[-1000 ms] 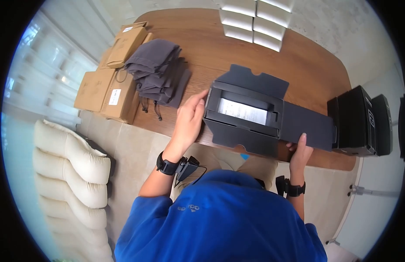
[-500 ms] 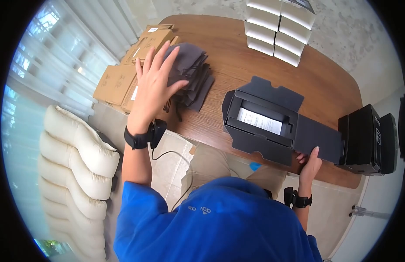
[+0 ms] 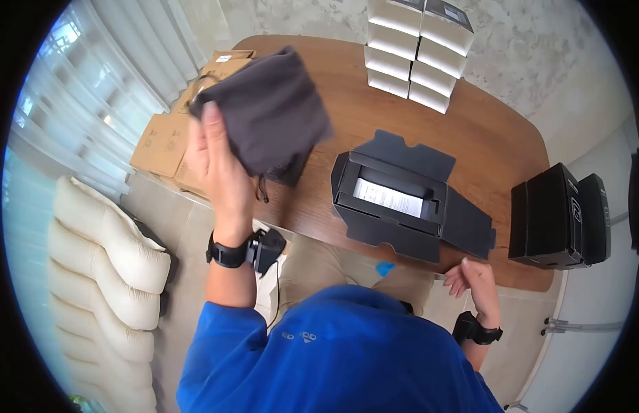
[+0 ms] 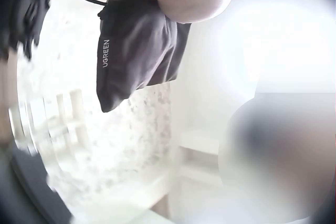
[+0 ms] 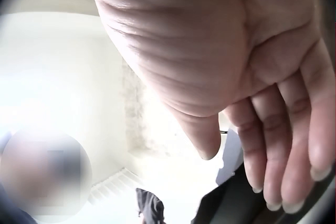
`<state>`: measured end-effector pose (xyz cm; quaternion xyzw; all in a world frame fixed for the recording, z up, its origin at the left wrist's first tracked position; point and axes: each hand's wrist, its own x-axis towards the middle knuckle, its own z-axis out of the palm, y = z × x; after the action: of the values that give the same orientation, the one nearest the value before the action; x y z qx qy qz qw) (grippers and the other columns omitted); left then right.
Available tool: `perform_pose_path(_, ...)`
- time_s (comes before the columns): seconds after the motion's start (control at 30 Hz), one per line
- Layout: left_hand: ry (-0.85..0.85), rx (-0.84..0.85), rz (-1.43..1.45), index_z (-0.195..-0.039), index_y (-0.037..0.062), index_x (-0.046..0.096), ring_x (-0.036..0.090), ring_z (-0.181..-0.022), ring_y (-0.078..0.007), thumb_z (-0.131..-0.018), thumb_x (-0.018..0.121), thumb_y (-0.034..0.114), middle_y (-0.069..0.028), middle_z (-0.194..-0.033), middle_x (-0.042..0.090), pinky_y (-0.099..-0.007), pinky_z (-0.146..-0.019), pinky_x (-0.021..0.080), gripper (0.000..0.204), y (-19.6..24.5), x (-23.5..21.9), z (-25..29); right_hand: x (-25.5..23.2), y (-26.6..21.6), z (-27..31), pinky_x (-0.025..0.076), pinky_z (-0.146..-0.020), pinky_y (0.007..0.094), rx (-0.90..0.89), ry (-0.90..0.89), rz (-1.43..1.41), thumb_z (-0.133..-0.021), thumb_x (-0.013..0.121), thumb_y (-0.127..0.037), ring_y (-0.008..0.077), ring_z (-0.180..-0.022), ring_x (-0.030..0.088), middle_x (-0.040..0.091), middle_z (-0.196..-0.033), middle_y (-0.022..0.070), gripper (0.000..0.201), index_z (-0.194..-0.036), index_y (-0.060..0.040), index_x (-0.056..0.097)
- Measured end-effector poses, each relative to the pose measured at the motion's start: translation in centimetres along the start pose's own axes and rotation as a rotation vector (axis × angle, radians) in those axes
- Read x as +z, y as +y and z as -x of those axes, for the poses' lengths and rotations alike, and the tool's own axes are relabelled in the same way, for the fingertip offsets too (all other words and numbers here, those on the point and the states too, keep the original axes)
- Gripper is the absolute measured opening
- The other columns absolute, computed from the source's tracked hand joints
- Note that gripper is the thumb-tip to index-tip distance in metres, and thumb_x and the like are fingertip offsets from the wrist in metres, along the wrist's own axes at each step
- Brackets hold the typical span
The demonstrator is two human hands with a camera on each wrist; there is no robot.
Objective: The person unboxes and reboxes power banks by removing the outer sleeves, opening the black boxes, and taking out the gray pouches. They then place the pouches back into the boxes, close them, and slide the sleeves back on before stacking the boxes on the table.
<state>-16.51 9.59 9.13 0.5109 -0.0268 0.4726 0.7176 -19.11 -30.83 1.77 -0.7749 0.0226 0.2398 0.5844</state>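
My left hand [image 3: 226, 175] holds up a dark grey cloth pouch [image 3: 275, 110], thumb on its near side, above other grey pouches [image 3: 290, 172]. In the left wrist view the pouch [image 4: 139, 45] shows a UGREEN label and a cord loop. An open black box [image 3: 343, 182] lies on the table with its flaps spread and a white printed sheet [image 3: 388, 198] inside. Just off the table's front edge, beside the box's long flap [image 3: 465, 224], my right hand [image 3: 476, 286] holds nothing, its fingers loosely bent; the right wrist view shows the same hand [image 5: 226, 71] empty.
Brown cardboard boxes [image 3: 158, 144] stand at the table's left end. Stacked white boxes [image 3: 416, 58] are at the back. Black boxes [image 3: 547, 220] stand at the right end of the wooden table [image 3: 498, 127]. A cream padded seat [image 3: 106, 255] is at lower left.
My left hand left the black box, reached to the pouch pile and lifted a pouch. My right hand let go of the long flap and drew back toward the body.
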Motion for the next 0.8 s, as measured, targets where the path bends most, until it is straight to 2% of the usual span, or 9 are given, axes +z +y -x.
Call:
perform_pose_path(0.07, -0.056, -0.143, 0.052, -0.117, -0.0013, 0.056, 0.062, -0.092, -0.0114, -0.101, 0.047, 0.028, -0.0076, -0.105, 0.064, -0.0256, -0.078, 0.052, 0.035, -0.4, 0.8, 1.0, 0.1, -1.1, 1.4, 0.049, -0.058, 0.0232, -0.102, -0.136, 0.033, -0.099, 0.048, -0.029, 0.0111, -0.062, 0.061, 0.068, -0.08, 0.01, 0.038, -0.095, 0.0045, 0.066)
perform_pose_path(0.13, -0.213, -0.468, 0.106, -0.117, -0.0014, 0.056, 0.062, -0.092, -0.0118, -0.101, 0.047, 0.03, -0.0083, -0.106, 0.064, -0.0247, -0.078, 0.051, 0.036, -0.7, 2.0, 2.4, 1.0, -2.6, 1.8, 0.05, -0.059, 0.0234, -0.216, -0.074, -0.036, -0.097, 0.05, -0.027, 0.0117, -0.064, 0.061, 0.068, -0.082, 0.0102, 0.034, -0.098, 0.0041, 0.065)
perform_pose_path(0.23, -0.377, -0.679, 0.173, -0.117, -0.0012, 0.057, 0.062, -0.09, -0.0107, -0.1, 0.048, 0.03, -0.008, -0.105, 0.065, -0.0241, -0.078, 0.051, 0.036, -1.5, 3.5, 4.2, 2.3, -6.1, 1.3, 0.05, -0.063, 0.0226, -0.41, 0.017, -0.128, -0.093, 0.057, -0.031, 0.0122, -0.075, 0.061, 0.066, -0.097, 0.01, 0.039, -0.115, 0.0018, 0.058)
perform_pose_path(0.3, -0.46, -0.709, 0.19, -0.116, -0.0011, 0.057, 0.062, -0.09, -0.0103, -0.1, 0.048, 0.03, -0.0076, -0.104, 0.065, -0.0243, -0.079, 0.051, 0.036, -1.8, 4.7, 5.2, 3.6, -8.3, -0.2, 0.05, -0.068, 0.0216, -0.576, -0.007, -0.143, -0.088, 0.062, -0.028, 0.011, -0.091, 0.056, 0.058, -0.117, 0.0113, 0.053, -0.132, -0.0014, 0.047)
perform_pose_path(0.4, -0.59, -0.717, 0.215, -0.115, -0.001, 0.058, 0.06, -0.09, -0.0085, -0.1, 0.049, 0.029, -0.0059, -0.1, 0.065, -0.0237, -0.08, 0.049, 0.035, -1.8, 6.3, 6.1, 5.7, -10.3, -2.7, 0.05, -0.076, 0.021, -0.581, -0.053, -0.145, -0.081, 0.069, -0.002, 0.0114, -0.098, 0.056, 0.054, -0.123, 0.0109, 0.064, -0.137, -0.0008, 0.039)
perform_pose_path(0.47, -0.737, -0.613, 0.062, -0.116, -0.0011, 0.058, 0.059, -0.091, -0.0071, -0.1, 0.048, 0.028, -0.0051, -0.099, 0.065, -0.0223, -0.08, 0.048, 0.034, -2.0, 6.9, 6.2, 6.8, -11.4, -3.8, 0.05, -0.078, 0.0224, -0.596, -0.094, -0.202, -0.082, 0.072, -0.009, 0.0109, -0.1, 0.056, 0.057, -0.118, 0.0098, 0.057, -0.132, 0.0009, 0.045)
perform_pose_path(0.6, -0.796, -0.702, 0.072, -0.116, -0.0011, 0.058, 0.059, -0.092, -0.0074, -0.093, 0.062, 0.016, -0.0033, -0.101, 0.065, -0.0227, -0.083, 0.048, 0.03, -1.9, 7.4, 5.0, 7.4, -11.9, -6.7, 0.049, -0.08, 0.0248, -0.718, -0.016, -0.063, -0.083, 0.072, -0.012, 0.011, -0.094, 0.059, 0.065, -0.102, 0.0069, 0.039, -0.116, 0.0026, 0.059)
perform_pose_path(0.63, -0.999, -0.746, 0.051, -0.116, -0.001, 0.058, 0.06, -0.092, -0.0083, -0.088, 0.067, 0.011, -0.0042, -0.105, 0.065, -0.0234, -0.082, 0.049, 0.032, -3.4, 6.5, 2.8, 7.1, -12.0, -7.4, 0.049, -0.08, 0.0247, -0.677, -0.045, -0.07, -0.083, 0.071, -0.012, 0.0109, -0.092, 0.059, 0.066, -0.1, 0.0065, 0.035, -0.114, 0.0027, 0.06)
perform_pose_path(0.8, -1.141, -0.521, -0.217, -0.102, -0.0012, 0.062, 0.06, -0.086, -0.0072, -0.082, 0.07, 0.006, -0.0031, -0.091, 0.066, -0.0228, -0.077, 0.049, 0.023, -6.9, 6.1, 0.2, 7.0, -10.9, -10.7, 0.049, -0.077, 0.0252, -0.573, -0.069, -0.033, -0.083, 0.068, -0.007, 0.0114, -0.088, 0.061, 0.068, -0.095, 0.0063, 0.024, -0.105, 0.0003, 0.065)
